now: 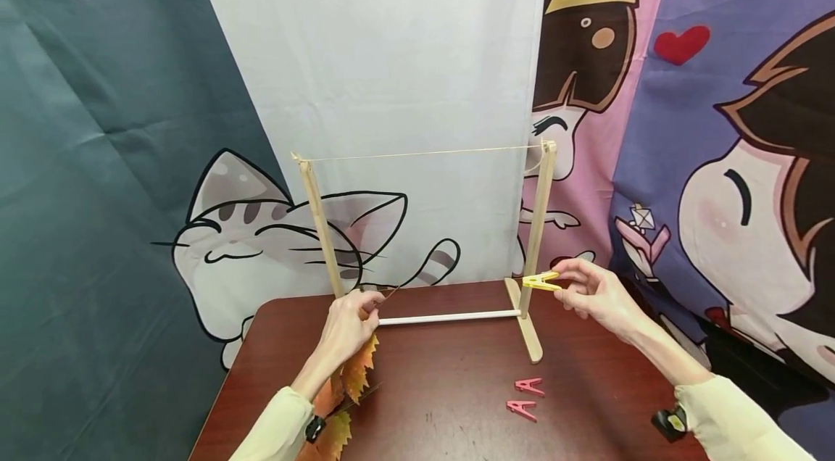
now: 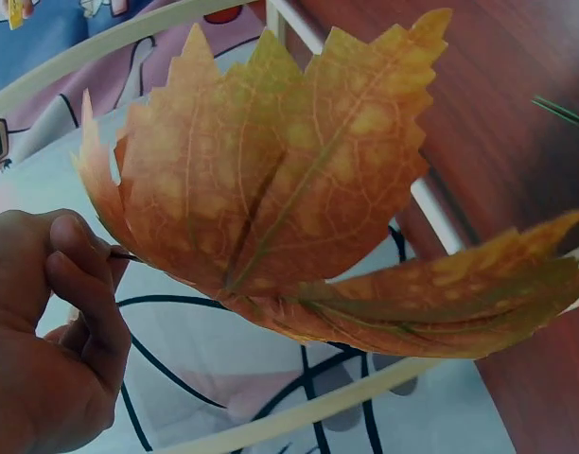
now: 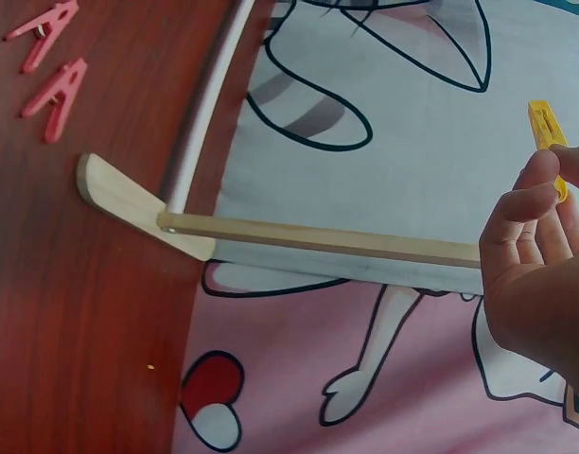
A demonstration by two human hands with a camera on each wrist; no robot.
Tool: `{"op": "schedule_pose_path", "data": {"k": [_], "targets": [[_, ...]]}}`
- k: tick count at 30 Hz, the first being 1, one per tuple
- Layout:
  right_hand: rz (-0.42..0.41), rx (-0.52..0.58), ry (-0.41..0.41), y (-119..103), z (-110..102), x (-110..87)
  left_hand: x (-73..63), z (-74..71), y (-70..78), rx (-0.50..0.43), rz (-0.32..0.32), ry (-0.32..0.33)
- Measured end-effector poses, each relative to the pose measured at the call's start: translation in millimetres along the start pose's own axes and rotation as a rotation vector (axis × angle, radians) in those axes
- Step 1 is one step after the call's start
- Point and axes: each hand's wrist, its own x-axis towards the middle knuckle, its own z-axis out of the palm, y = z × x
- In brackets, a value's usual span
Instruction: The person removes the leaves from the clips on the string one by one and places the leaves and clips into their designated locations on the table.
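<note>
By its stem, my left hand [image 1: 349, 323] pinches an orange-yellow artificial leaf [image 2: 280, 170]; the leaf hangs below the fingers in the head view. My right hand [image 1: 603, 298] pinches a yellow clothespin [image 1: 541, 281] between thumb and fingers, just in front of the frame's right post. The wooden frame [image 1: 536, 229] stands on the table, with a thin string [image 1: 417, 154] stretched between its two post tops. In the head view my left hand and sleeve partly cover the frame's left foot and the leaves.
Two pink clothespins [image 1: 525, 397] lie on the brown table [image 1: 443, 359], right of centre. More leaves [image 1: 329, 439] are near the table's front left. A white bar [image 1: 450, 317] joins the frame's posts low down. Behind hangs a cartoon-printed cloth [image 1: 391, 48].
</note>
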Motion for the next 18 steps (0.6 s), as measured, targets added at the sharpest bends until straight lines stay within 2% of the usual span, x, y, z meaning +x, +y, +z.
{"op": "schedule_pose_path", "data": {"k": [6,18], "targets": [[0.036,0.012,-0.003,9.2,5.4,-11.1,-15.9,-4.8,-5.4,0.051,-0.013,-0.028],[0.104,0.019,0.019,27.7,15.7,-33.7,-49.6,-5.1,-22.4,0.149,0.028,-0.037]]}}
